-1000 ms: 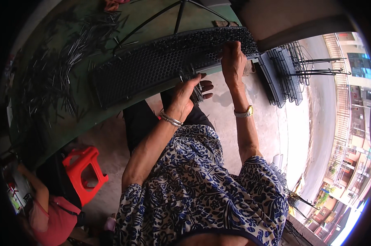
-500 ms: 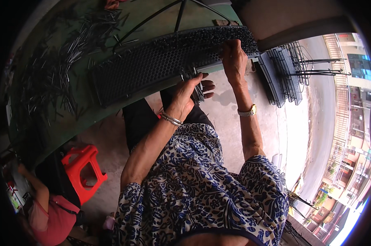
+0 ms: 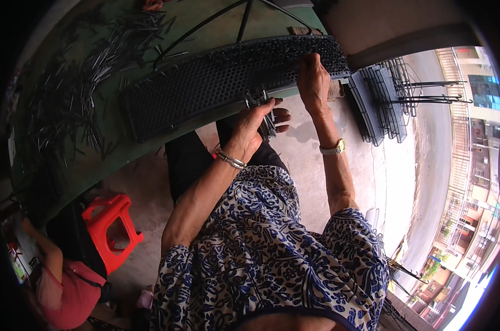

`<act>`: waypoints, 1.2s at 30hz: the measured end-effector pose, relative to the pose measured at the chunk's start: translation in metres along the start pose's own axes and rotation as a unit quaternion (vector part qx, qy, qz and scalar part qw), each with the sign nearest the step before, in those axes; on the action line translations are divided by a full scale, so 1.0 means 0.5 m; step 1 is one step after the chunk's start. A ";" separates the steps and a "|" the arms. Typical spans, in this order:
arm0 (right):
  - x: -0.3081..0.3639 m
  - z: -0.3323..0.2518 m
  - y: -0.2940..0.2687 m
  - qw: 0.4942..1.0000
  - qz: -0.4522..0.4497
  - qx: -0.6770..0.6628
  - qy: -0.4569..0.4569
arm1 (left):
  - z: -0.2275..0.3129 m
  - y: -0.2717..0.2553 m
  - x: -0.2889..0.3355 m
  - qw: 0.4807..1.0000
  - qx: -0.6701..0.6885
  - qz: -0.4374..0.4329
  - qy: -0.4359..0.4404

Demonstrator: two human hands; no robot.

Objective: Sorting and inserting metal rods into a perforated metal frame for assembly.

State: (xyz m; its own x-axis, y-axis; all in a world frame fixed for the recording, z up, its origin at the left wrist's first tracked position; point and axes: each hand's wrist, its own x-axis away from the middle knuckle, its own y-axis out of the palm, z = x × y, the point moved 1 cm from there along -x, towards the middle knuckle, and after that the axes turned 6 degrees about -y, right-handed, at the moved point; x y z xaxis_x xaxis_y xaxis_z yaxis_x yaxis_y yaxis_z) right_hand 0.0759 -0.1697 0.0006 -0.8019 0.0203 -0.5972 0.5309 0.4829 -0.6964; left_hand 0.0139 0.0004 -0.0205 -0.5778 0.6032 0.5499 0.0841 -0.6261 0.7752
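A long black tray [image 3: 192, 91] with a honeycomb of round holes lies along the near edge of the green table. Many of its holes toward the right and far side are filled with small dark pieces. My left hand [image 3: 247, 129] is closed around a bundle of thin dark rods [image 3: 268, 128], just in front of the tray's near edge. Over the right part of the tray, my right hand [image 3: 314, 88] is pinched with its fingertips down at the filled holes. Whatever sits between those fingertips is hidden.
A heap of loose thin rods [image 3: 98, 71] covers the left of the green table [image 3: 109, 160]. Black metal bars [image 3: 242, 22] rise behind the tray. Stacked mesh racks [image 3: 371, 102] stand at right. A red stool [image 3: 114, 231] and a person in pink [image 3: 76, 298] are lower left.
My right hand has shifted very slightly left over the tray, still pinched. My left hand and its bundle of rods stay almost where they were.
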 end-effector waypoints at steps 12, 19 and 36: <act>0.008 -0.025 -0.001 0.999 -0.018 -0.027 -0.015 | 0.000 0.003 0.003 1.000 -0.016 -0.006 0.011; 0.016 -0.029 0.010 0.996 0.007 0.083 0.012 | 0.005 0.004 0.011 0.999 -0.028 0.000 0.014; 0.018 -0.020 0.000 0.992 -0.015 0.121 0.014 | 0.009 0.011 0.025 0.997 -0.076 -0.026 -0.014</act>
State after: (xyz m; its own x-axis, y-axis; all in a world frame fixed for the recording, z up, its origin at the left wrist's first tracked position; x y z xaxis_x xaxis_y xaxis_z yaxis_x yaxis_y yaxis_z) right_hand 0.0661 -0.1605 -0.0007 -0.8235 0.0351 -0.5663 0.5548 0.2592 -0.7906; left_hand 0.0107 0.0066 -0.0078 -0.5548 0.6487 0.5209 -0.0707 -0.6607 0.7474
